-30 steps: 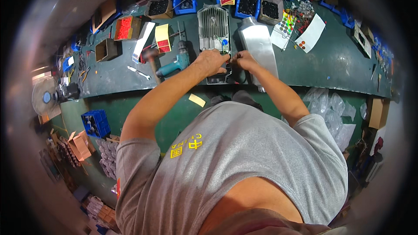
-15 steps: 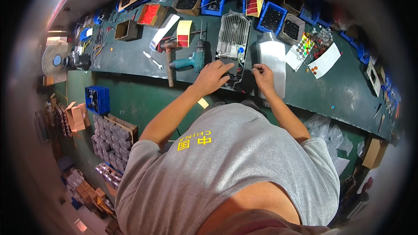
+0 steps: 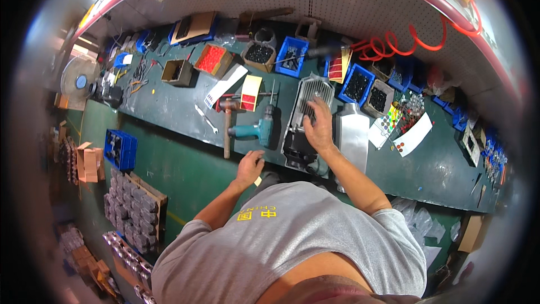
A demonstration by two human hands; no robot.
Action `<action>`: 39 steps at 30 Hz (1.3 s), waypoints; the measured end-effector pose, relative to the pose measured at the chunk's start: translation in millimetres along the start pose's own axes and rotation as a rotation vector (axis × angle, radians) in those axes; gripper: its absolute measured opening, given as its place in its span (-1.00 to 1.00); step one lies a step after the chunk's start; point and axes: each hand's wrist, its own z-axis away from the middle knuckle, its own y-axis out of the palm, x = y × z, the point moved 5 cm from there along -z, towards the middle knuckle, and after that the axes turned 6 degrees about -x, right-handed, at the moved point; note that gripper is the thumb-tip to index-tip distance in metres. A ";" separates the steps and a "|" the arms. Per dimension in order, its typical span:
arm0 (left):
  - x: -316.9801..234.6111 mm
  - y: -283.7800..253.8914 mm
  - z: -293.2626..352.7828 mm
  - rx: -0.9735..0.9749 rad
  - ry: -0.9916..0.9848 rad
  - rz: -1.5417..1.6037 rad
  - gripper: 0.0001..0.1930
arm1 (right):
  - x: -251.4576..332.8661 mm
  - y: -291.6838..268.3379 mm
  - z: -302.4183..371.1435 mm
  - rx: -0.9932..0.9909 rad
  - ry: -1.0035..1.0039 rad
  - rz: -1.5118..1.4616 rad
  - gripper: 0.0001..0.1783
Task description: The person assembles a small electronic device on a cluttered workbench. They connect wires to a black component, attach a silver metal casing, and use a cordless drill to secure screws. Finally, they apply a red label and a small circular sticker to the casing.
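A grey metal housing with cooling fins (image 3: pixel 318 85) lies on the bench before me, a dark part in its near end. My right hand (image 3: pixel 319 129) is over its middle, fingers apart, partly hiding the blue component and wires there. I cannot tell how firmly it touches. My left hand (image 3: pixel 249 170) is curled at the bench's front edge, left of the housing; whatever its fingers may hold is hidden. Just right of my right hand lies a smooth silver metal cover (image 3: pixel 353 138). A teal power drill (image 3: pixel 256 129) and a hammer (image 3: pixel 227 132) lie left of the housing.
Blue bins (image 3: pixel 356 83) and cardboard boxes (image 3: pixel 212 59) of small parts line the back of the bench. A wrench (image 3: pixel 206 119) and sticker sheets (image 3: pixel 251 91) lie to the left. A red coiled hose (image 3: pixel 413 39) hangs above. Grey castings (image 3: pixel 132 211) are stacked on the floor.
My left hand has left the housing and drawn back to the bench edge. My right hand has moved from beside the housing onto its fins, its fingers spreading. The view has tilted upward.
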 end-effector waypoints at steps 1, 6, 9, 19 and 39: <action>1.1 0.8 -11.7 0.027 0.015 -0.005 -0.70 | 1.0 10.3 -6.5 0.011 -0.027 0.064 -0.47; 7.2 -7.3 -86.8 0.119 0.124 0.071 -0.71 | -17.7 50.4 -20.1 0.058 0.078 0.374 -0.31; 26.7 -27.8 -126.4 0.056 0.114 0.120 -0.72 | -18.6 71.1 -26.5 0.087 0.083 0.482 -0.31; 56.7 -54.4 -220.1 0.033 0.185 0.157 -0.74 | -20.2 91.1 -27.0 0.209 0.148 0.761 -0.21; 174.6 -136.7 71.7 -0.093 -0.295 -0.066 -0.77 | -28.5 93.5 -9.6 0.229 0.102 0.815 -0.20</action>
